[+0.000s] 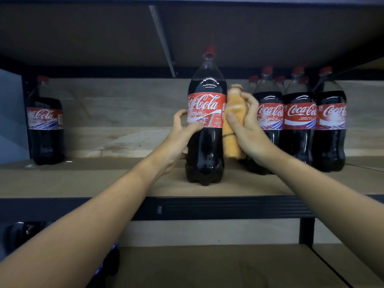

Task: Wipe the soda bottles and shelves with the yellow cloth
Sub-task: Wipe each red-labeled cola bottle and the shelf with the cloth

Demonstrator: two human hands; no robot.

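Observation:
A large cola bottle [205, 142] with a red label and red cap stands upright near the front of the wooden shelf [104, 181]. My left hand [182, 134] grips its left side at label height, thumb across the front. My right hand [247, 132] holds the yellow cloth [232, 125], bunched into a long roll, against the bottle's right side. Several more cola bottles [297, 121] stand in a group just right of my right hand.
A lone cola bottle [44, 123] stands at the shelf's far left. The shelf above [187, 34] hangs low over the bottle caps. A black front rail [228, 207] edges the shelf. Below, a lower shelf [207, 267] holds a dark bottle [22, 233] at the left.

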